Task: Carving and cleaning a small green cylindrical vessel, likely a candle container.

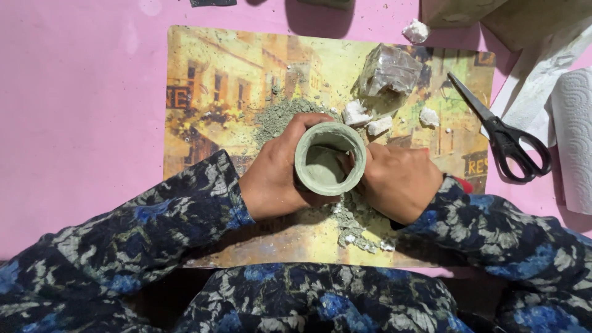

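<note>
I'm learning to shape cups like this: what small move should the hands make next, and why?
Probably turn the grey-green clay cup slightly in the left hand, since the right hand has fingers pressed inside at one wall only. The rim looks uneven, and crumbs lie on the picture-printed mat below.

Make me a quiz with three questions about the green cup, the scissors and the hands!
1. Where are the scissors?
A. right of the picture mat
B. inside the cup
C. on the sleeve

2. What colour is the cup?
A. red
B. pale green
C. black

3. What is the left hand doing?
A. lying flat on the table
B. wrapped around the cup
C. holding the scissors

Answers: 1 A, they lie at the mat's right edge on the pink table. 2 B, its rim and wall are pale green. 3 B, its fingers curl around the cup's side, while the right hand touches the rim.
</note>
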